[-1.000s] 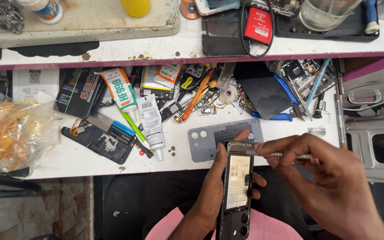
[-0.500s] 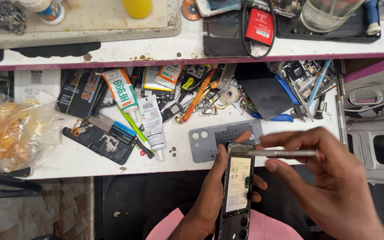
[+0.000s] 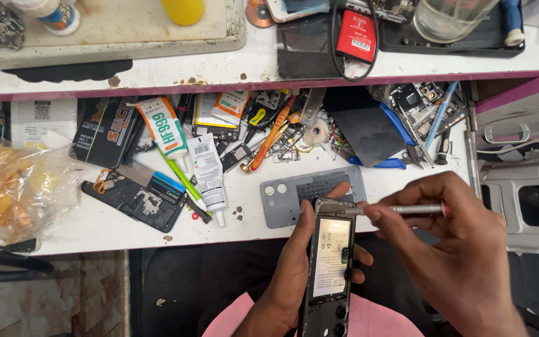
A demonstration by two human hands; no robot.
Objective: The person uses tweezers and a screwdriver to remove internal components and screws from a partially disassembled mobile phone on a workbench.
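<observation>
- On the far left of the desk [image 3: 95, 231] lies a crinkled plastic bag [image 3: 14, 193] with yellowish contents, well apart from the work.
- Next come a stripped phone frame [image 3: 138, 198] and two glue tubes [image 3: 207, 171], lying flat among loose parts.
- A grey back cover [image 3: 288, 196] rests near the desk's front edge, just beyond the opened phone.
- The left hand [image 3: 294, 262] is clamped around the opened phone [image 3: 330, 262], held upright over the lap below the desk edge, with the thumb up at its top corner.
- The right hand [image 3: 463, 249] pinches a thin metal tool [image 3: 400, 210] (a screwdriver, it seems), with its tip at the phone's top edge.
- To do this well, I judge, the left grip should stay firm so the phone cannot twist, and the tool should sit squarely and turn with light pressure.
- A slip could scratch the parts inside.
</observation>
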